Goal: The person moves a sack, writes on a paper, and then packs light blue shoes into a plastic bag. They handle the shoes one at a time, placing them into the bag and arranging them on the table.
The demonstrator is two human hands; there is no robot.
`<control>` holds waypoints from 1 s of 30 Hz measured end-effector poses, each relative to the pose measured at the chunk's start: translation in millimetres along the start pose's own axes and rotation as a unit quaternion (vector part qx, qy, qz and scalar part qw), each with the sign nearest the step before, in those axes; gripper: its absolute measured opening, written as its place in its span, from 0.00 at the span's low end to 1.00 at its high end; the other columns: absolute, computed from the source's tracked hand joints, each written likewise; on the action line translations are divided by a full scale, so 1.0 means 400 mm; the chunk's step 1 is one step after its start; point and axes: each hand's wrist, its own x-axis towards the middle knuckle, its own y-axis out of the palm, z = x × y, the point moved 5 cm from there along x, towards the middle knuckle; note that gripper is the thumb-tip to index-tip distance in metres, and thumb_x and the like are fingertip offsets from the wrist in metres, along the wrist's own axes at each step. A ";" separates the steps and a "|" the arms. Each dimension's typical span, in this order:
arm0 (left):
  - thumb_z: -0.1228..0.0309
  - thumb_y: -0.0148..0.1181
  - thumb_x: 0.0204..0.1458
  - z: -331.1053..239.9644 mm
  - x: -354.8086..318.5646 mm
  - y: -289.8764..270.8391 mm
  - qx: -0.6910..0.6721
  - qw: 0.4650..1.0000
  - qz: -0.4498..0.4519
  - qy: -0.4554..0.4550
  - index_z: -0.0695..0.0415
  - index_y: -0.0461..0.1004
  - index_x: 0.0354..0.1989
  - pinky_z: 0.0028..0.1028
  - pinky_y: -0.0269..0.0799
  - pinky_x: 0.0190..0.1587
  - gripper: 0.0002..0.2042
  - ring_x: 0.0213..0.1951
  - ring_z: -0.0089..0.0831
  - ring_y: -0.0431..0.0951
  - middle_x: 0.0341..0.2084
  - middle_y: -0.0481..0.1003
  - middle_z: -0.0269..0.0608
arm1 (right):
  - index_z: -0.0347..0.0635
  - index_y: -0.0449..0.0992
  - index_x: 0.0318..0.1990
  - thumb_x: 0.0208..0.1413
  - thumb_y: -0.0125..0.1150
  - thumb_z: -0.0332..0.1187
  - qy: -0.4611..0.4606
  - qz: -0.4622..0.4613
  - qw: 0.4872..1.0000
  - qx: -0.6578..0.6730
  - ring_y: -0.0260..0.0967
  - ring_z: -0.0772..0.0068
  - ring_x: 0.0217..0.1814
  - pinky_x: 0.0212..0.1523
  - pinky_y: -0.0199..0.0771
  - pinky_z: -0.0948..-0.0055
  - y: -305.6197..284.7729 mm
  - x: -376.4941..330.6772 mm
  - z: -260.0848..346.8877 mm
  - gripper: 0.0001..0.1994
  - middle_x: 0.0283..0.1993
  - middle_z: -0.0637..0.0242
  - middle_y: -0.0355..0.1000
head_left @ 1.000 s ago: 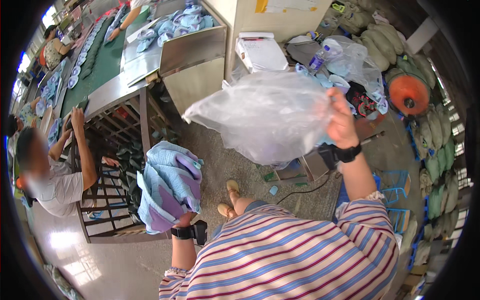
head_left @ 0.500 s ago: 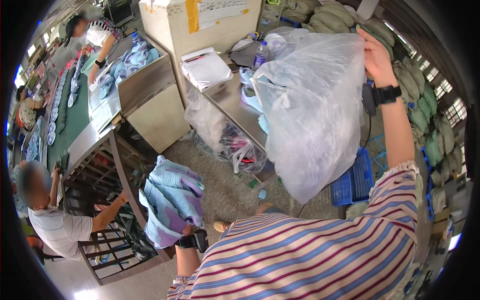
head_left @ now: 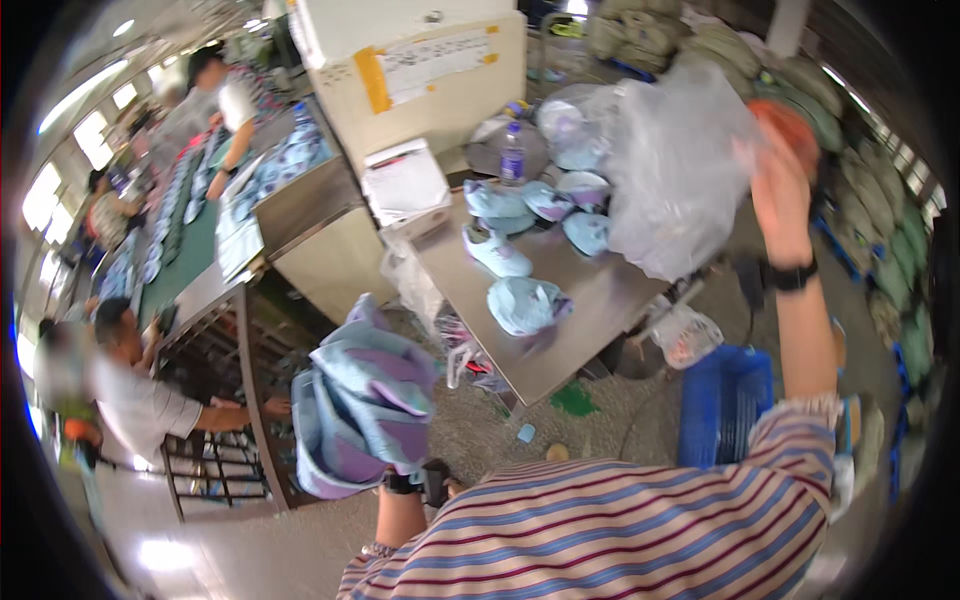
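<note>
My left hand (head_left: 396, 472), mostly hidden, holds a bundle of light blue and purple shoe uppers (head_left: 365, 405) at lower left, over the floor. Raised at upper right, my right hand (head_left: 780, 190) is closed on the edge of a clear plastic bag (head_left: 675, 165); both are smeared by motion. The bag hangs over the right side of a metal table (head_left: 440, 265). Several blue and purple shoe uppers (head_left: 497, 250) lie on that table, left of the bag.
A purple-capped bottle (head_left: 512, 155) and white papers (head_left: 405, 185) are on the table. A blue crate (head_left: 725, 410) stands on the floor. At left, a person (head_left: 140, 375) reaches toward a dark rack (head_left: 248, 390); another (head_left: 238, 110) works farther back. Sacks (head_left: 850, 190) are piled at right.
My right hand has drawn the plastic bag up and back, uncovering shoe uppers on the table. The view has shifted; my left hand still holds the bundle.
</note>
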 end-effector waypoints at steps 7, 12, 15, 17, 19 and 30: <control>0.67 0.53 0.54 0.085 -0.018 0.268 -0.002 1.000 0.028 -0.010 0.59 0.58 0.53 0.30 0.70 0.42 0.20 0.40 0.32 0.72 0.41 0.70 0.44 | 0.34 0.74 0.39 0.45 0.46 0.18 0.304 0.081 0.926 -0.207 0.70 0.75 0.39 0.40 0.71 0.75 -0.247 -0.415 -0.547 0.13 0.35 0.70 0.72; 0.66 0.53 0.54 0.128 0.000 0.388 0.011 0.997 0.075 -0.029 0.59 0.59 0.52 0.30 0.70 0.41 0.20 0.39 0.32 0.72 0.40 0.70 0.44 | 0.36 0.70 0.49 0.51 0.46 0.22 0.132 0.253 0.940 -0.189 0.61 0.53 0.57 0.61 0.56 0.60 -0.191 -0.528 -0.758 0.16 0.52 0.56 0.67; 0.66 0.53 0.54 0.155 0.026 0.474 0.003 0.993 0.109 -0.041 0.59 0.59 0.52 0.30 0.70 0.41 0.20 0.39 0.32 0.72 0.40 0.70 0.44 | 0.38 0.73 0.44 0.44 0.52 0.24 -0.072 0.208 0.920 -0.325 0.58 0.49 0.58 0.62 0.50 0.48 -0.102 -0.545 -0.711 0.16 0.53 0.54 0.67; 0.66 0.53 0.54 0.174 0.038 0.521 -0.004 0.991 0.129 -0.044 0.59 0.59 0.52 0.30 0.70 0.41 0.19 0.39 0.32 0.72 0.40 0.70 0.44 | 0.40 0.74 0.44 0.40 0.54 0.25 -0.116 0.256 0.881 -0.380 0.56 0.47 0.58 0.61 0.50 0.49 -0.083 -0.548 -0.671 0.18 0.52 0.53 0.67; 0.66 0.53 0.54 0.189 0.050 0.557 -0.011 0.987 0.151 -0.051 0.59 0.59 0.52 0.30 0.70 0.41 0.19 0.39 0.32 0.72 0.40 0.70 0.44 | 0.40 0.74 0.42 0.39 0.55 0.26 -0.148 0.285 0.834 -0.448 0.57 0.46 0.56 0.59 0.53 0.51 -0.073 -0.537 -0.634 0.18 0.50 0.53 0.68; 0.65 0.53 0.54 0.222 0.061 0.552 -0.033 0.979 0.190 -0.071 0.60 0.60 0.50 0.29 0.70 0.40 0.19 0.38 0.32 0.72 0.38 0.70 0.44 | 0.40 0.69 0.34 0.57 0.38 0.29 0.214 -0.143 0.965 -0.046 0.70 0.70 0.25 0.26 0.71 0.72 -0.518 -0.293 -0.515 0.10 0.27 0.57 0.73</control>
